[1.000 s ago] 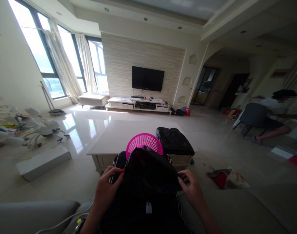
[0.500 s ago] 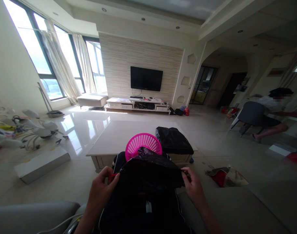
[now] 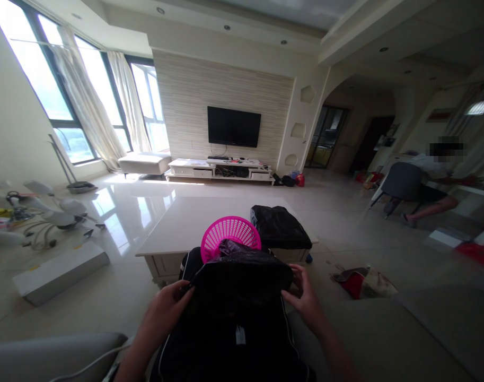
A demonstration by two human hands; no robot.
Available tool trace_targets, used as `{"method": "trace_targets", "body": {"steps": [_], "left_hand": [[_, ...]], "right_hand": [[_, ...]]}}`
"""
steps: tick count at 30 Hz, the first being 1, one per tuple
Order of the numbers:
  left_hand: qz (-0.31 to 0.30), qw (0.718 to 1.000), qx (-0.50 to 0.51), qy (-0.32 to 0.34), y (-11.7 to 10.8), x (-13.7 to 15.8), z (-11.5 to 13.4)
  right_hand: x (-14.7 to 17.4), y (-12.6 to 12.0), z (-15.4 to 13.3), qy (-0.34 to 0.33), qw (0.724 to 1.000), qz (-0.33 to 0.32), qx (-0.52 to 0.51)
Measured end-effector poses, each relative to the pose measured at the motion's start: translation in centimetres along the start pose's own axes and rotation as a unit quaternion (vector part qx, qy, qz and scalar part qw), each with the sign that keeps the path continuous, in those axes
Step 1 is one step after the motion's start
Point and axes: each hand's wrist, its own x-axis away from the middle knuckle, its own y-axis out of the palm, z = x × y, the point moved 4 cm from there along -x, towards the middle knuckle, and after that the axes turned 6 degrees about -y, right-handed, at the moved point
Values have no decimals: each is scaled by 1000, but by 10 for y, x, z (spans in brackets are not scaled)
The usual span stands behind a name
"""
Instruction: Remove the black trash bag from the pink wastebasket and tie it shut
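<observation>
Left hand and right hand are pinching the black bag before the pink basket; uneven tension would be risking tears.

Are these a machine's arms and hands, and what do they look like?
They're a person's: left hand and right hand are both ungloved, with no sleeves visible on the forearms. Dark clothing with thin white lines shows between them.
</observation>
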Motion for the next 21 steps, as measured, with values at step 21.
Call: {"method": "trace_targets", "body": {"steps": [21], "left_hand": [[11,952,303,45,-6,12,19]], "right_hand": [[10,19,4,239,928,-44,-281]]}}
